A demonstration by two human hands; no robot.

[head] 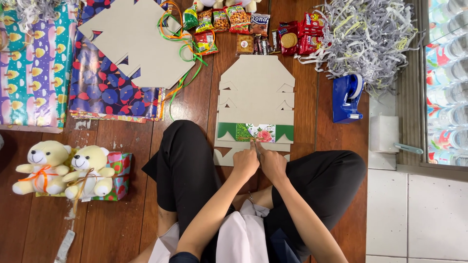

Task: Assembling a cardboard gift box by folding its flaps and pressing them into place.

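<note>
Both hands — left (245, 163), right (273, 164) — are pinched shut on the green band (255, 132) across flat card (256, 87) on the floor; light, thin, easily creased — best held by edges.

floor (122, 219): dark wood planks, smooth, slightly glossy
flat box cut-out (256, 92): grey-beige cardboard, matt
green floral strip (255, 132): printed paper, smooth
wrapping sheets (34, 68): patterned paper, glossy
shredded filler (363, 34): thin grey and pale paper strips, crinkled
tape dispenser (347, 97): blue plastic, shiny
teddy bears (63, 168): cream plush, fuzzy
snack packets (226, 19): foil-like plastic, glossy
ribbons (183, 44): green and orange, smooth
trousers (185, 160): black cloth, matt
</note>
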